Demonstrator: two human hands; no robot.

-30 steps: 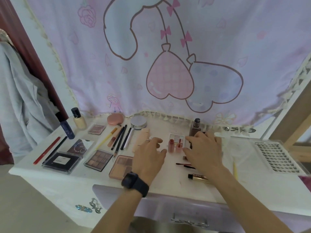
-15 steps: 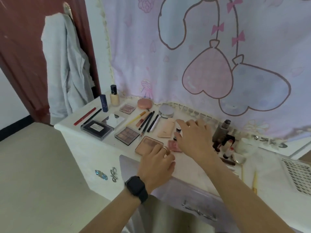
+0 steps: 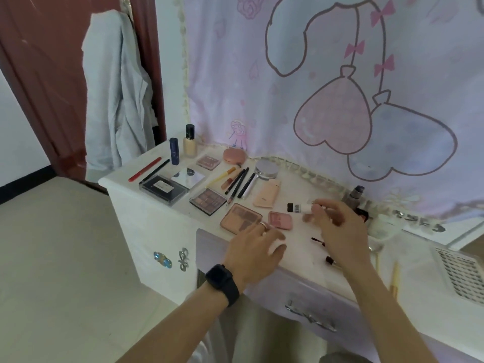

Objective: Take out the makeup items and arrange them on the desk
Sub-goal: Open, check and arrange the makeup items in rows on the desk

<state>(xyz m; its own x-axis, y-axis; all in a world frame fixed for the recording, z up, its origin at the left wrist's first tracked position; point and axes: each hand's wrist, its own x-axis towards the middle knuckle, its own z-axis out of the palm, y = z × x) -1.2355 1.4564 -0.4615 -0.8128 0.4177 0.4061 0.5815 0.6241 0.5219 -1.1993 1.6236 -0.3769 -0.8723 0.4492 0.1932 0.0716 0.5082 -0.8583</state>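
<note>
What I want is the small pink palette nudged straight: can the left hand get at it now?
Probably yes. The left hand is open and empty, just short of the small pink palette, with nothing between them. The right hand, pinching a small tube, is off to the side.

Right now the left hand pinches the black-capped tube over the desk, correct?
No. The right hand pinches the tube over the desk; the left hand holds nothing. The head view shows it.
</note>
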